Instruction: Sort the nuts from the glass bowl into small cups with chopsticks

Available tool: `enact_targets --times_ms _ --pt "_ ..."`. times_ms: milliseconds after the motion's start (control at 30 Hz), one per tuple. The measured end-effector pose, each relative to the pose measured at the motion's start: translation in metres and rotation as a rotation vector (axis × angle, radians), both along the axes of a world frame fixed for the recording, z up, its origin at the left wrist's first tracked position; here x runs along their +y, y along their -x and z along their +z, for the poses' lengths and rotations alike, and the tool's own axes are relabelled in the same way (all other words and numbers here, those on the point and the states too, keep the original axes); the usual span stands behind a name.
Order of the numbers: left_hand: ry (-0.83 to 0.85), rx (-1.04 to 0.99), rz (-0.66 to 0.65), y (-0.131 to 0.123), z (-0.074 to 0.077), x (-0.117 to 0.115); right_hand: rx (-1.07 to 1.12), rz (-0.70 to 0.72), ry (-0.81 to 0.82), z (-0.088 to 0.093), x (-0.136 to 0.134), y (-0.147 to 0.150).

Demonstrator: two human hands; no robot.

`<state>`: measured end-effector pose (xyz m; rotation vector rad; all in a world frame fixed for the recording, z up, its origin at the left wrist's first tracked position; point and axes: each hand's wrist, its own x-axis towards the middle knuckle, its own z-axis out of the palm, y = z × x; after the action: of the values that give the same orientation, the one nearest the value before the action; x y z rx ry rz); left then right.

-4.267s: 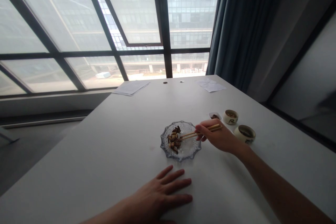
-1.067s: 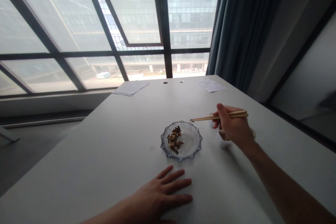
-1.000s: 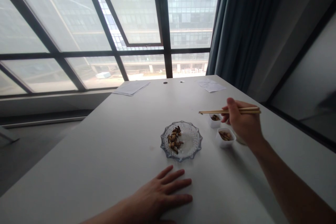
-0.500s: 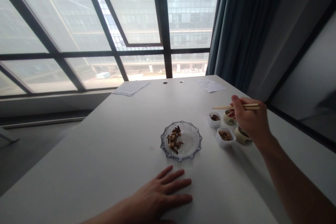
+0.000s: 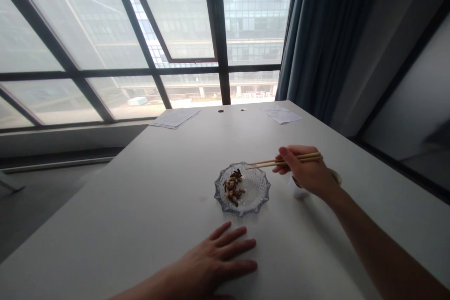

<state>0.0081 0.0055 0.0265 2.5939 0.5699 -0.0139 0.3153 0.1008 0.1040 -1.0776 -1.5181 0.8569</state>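
Note:
My right hand is closed round a pair of wooden chopsticks, whose tips hover over the far right rim of a scalloped glass dish. Nothing shows between the tips. Several dark brown striped seeds, perhaps sunflower seeds, lie in the dish's left half. My left hand rests flat on the table, fingers spread, just in front of the dish and apart from it. Behind my right hand, a white cup and a cream-coloured pot are mostly hidden.
The white table runs to a large window. A stack of papers lies at its far left, and another sheet at the far right. Two small round holes are near the back edge. A dark blue curtain hangs on the right.
My right hand has moved left and lower with the chopsticks, from above the small cups and pots to the dish. It now covers most of those containers. My left hand has stayed still.

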Motion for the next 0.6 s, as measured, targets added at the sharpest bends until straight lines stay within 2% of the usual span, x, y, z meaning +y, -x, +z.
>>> enact_targets --times_ms 100,167,400,600 --pt "-0.004 -0.003 0.005 0.0 -0.001 0.0 -0.059 0.131 0.035 -0.015 -0.001 0.013" --pt "0.008 0.015 0.005 0.0 0.0 -0.001 -0.087 0.169 0.055 -0.022 -0.002 0.021" --pt "0.025 0.032 0.008 0.0 0.0 0.0 -0.213 0.166 0.03 -0.027 -0.009 0.031" --pt "0.024 0.055 0.009 -0.001 0.001 0.0 -0.224 0.18 0.009 -0.031 -0.008 0.031"
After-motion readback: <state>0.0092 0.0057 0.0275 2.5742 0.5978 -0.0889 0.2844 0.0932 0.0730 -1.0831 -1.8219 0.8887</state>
